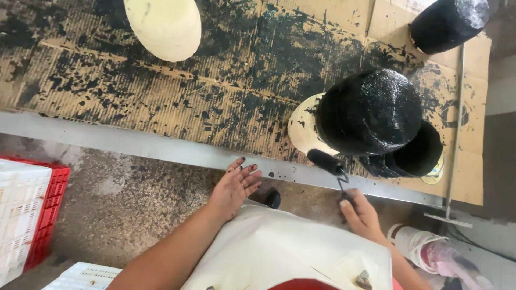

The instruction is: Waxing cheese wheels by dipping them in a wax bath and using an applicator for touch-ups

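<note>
My right hand grips the wire handle of a small paint roller whose black, wet sleeve rests against the lower side of a cream cylinder. That cylinder's top and upper wall are coated glossy black. My left hand hangs empty below the table's metal edge, fingers spread and stained with black paint. An unpainted cream cylinder stands at the far left of the cardboard. A fully black cylinder stands at the far right.
Paint-smeared cardboard covers the table behind a grey metal rail. A black round tray or lid lies under the painted cylinder. Red and white crates sit on the floor left; a white bucket sits at right.
</note>
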